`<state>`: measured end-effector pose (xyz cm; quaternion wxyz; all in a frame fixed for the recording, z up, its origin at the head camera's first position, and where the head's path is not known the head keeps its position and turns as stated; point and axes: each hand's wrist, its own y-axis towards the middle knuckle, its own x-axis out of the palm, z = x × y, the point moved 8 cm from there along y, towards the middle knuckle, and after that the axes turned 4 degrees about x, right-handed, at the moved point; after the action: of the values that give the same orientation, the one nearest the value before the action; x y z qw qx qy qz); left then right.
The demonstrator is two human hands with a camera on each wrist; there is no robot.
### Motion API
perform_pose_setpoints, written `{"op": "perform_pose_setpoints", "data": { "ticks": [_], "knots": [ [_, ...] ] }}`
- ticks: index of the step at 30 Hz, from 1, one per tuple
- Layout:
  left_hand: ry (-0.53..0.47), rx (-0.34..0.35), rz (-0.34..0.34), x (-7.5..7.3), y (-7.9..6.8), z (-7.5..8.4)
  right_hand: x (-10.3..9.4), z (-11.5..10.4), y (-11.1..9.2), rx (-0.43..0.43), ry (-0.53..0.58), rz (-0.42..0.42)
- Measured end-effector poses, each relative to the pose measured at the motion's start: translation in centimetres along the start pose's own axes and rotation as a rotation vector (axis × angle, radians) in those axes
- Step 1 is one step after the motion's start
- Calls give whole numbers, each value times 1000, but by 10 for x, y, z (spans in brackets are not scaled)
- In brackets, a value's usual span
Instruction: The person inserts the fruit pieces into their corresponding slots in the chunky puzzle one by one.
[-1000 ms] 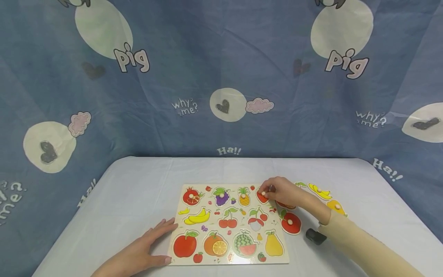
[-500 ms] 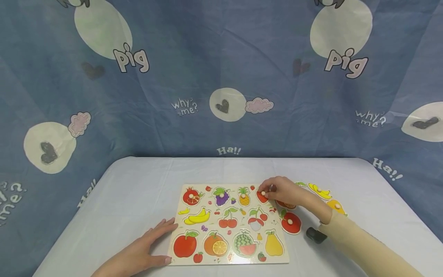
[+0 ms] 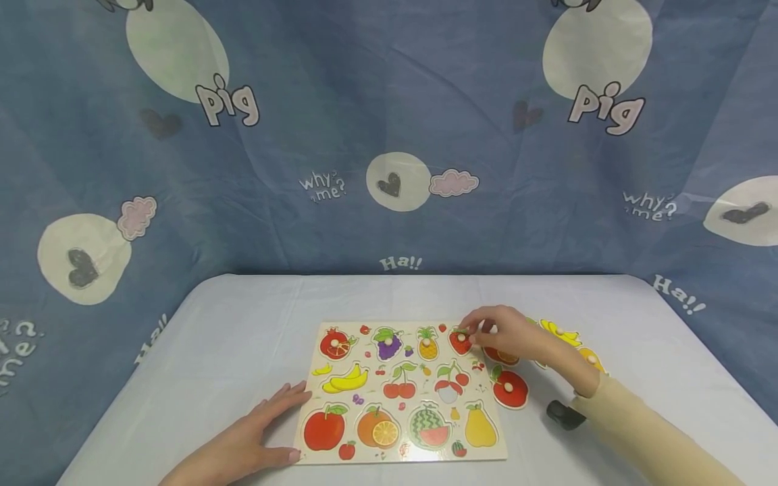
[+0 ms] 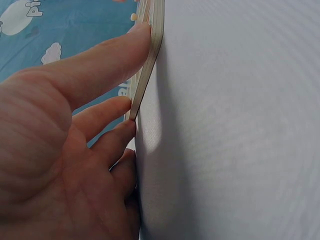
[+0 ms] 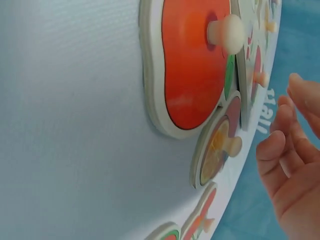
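The wooden fruit puzzle board (image 3: 375, 389) lies flat on the white table. At its top right corner the strawberry piece (image 3: 460, 343) sits in its recess, its knob showing. My right hand (image 3: 510, 332) hovers just right of that piece, thumb and fingers loosely bent and holding nothing. In the right wrist view my right hand (image 5: 295, 155) stands apart from the knobs. My left hand (image 3: 243, 435) rests at the board's left side, thumb and fingertips touching the edge. Close up, the left thumb (image 4: 107, 62) lies against the board's rim. Pomegranate (image 3: 335, 345), grape (image 3: 389, 347) and pineapple (image 3: 428, 348) pieces fill the top row.
Right of the board lie a red apple piece (image 3: 509, 390), an orange piece (image 3: 504, 356) partly under my right hand, a banana piece (image 3: 560, 334) and a yellow piece (image 3: 589, 358). A small black object (image 3: 565, 415) shows beside the right sleeve. A blue printed cloth (image 3: 304, 229) hangs behind.
My right hand has let go of the strawberry piece's knob and drawn slightly up and to the right. The strawberry piece stays in the board. My left hand has not moved.
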<state>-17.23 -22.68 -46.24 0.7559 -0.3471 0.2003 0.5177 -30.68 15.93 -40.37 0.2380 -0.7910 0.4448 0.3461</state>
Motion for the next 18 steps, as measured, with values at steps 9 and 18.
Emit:
{"op": "perform_pose_setpoints", "data": {
  "ticks": [9, 18],
  "knots": [
    [-21, 2, -12, 0, 0, 0, -10, -9, -15, -20, 13, 66],
    [7, 13, 11, 0, 1, 0, -18, -11, -35, -17, 41, 66]
  ]
}}
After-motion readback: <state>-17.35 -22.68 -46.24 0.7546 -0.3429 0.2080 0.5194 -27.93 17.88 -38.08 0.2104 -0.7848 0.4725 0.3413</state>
